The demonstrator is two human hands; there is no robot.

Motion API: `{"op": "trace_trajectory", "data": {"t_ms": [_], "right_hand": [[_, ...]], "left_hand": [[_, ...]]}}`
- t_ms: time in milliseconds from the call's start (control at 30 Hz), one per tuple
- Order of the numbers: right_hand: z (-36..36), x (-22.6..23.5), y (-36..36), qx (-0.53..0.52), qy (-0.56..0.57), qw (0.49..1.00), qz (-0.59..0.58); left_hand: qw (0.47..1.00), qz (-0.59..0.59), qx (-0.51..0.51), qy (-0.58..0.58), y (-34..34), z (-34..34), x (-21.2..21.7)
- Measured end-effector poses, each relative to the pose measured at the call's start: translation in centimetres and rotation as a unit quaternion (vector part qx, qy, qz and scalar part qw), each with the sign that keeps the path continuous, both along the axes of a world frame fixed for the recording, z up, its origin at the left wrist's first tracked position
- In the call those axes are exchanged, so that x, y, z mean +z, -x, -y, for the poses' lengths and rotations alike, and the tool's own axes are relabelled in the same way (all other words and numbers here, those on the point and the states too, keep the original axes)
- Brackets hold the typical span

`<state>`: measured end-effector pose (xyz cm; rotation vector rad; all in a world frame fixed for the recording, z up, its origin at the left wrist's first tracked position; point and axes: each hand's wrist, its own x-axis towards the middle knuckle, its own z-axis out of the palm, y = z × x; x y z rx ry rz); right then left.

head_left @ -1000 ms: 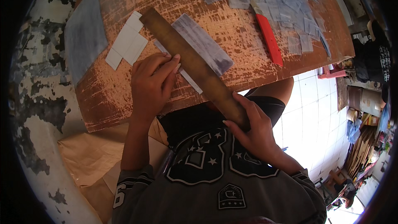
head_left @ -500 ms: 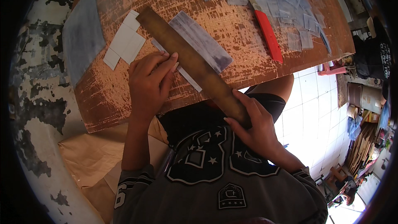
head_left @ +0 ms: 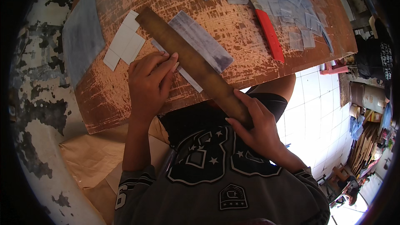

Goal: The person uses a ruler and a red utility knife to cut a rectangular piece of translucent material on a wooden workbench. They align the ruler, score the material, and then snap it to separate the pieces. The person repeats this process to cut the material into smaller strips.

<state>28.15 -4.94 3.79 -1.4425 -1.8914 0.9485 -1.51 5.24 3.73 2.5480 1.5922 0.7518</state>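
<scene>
A long brown flat bar (head_left: 189, 62), like a straightedge, lies aslant over the table's near edge. My right hand (head_left: 258, 129) grips its near end, thumb on one side and fingers on the other. Closed fingertips of my left hand (head_left: 150, 79) pinch at the bar's left edge, about midway along. Partly under the bar is a cloudy translucent plastic rectangle (head_left: 204, 41). A narrow pale strip (head_left: 189, 79) shows along the bar's left side, beside my left fingertips. White card pieces (head_left: 125, 41) with drawn lines lie left of the bar's far end.
A red-handled cutter knife (head_left: 270, 35) rests on the scarred wooden table (head_left: 100, 104) at right. Many small clear plastic pieces (head_left: 287, 0) are heaped at far right. A large bluish sheet (head_left: 83, 37) lies at left. Brown paper (head_left: 91, 154) is below the table's left corner.
The bar's far end has shifted very slightly left. Both hands keep their places and hold.
</scene>
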Motion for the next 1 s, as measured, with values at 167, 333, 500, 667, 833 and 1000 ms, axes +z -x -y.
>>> {"op": "trace_trajectory", "data": {"t_ms": [167, 333, 500, 667, 833, 1000], "right_hand": [[-0.02, -0.12, 0.01, -0.001, -0.003, 1.000, -0.003], [0.00, -0.27, 0.04, -0.002, -0.004, 1.000, -0.008], [0.00, -0.03, 0.09, -0.003, 0.003, 1.000, -0.003], [-0.02, 0.03, 0.15, -0.003, 0.003, 1.000, 0.000], [0.03, -0.05, 0.23, -0.002, -0.003, 1.000, -0.003], [0.10, -0.02, 0.24, -0.003, -0.001, 1.000, 0.000]], "left_hand": [[1.000, 0.001, 0.000, -0.001, -0.03, -0.05, -0.02], [1.000, 0.005, 0.003, 0.000, -0.05, 0.01, 0.01], [1.000, 0.006, 0.003, -0.002, -0.01, 0.00, -0.03], [1.000, 0.004, 0.005, 0.001, 0.05, 0.04, 0.03], [1.000, 0.001, 0.005, -0.001, 0.14, 0.02, -0.03], [1.000, 0.000, 0.004, -0.001, 0.09, -0.05, 0.14]]}}
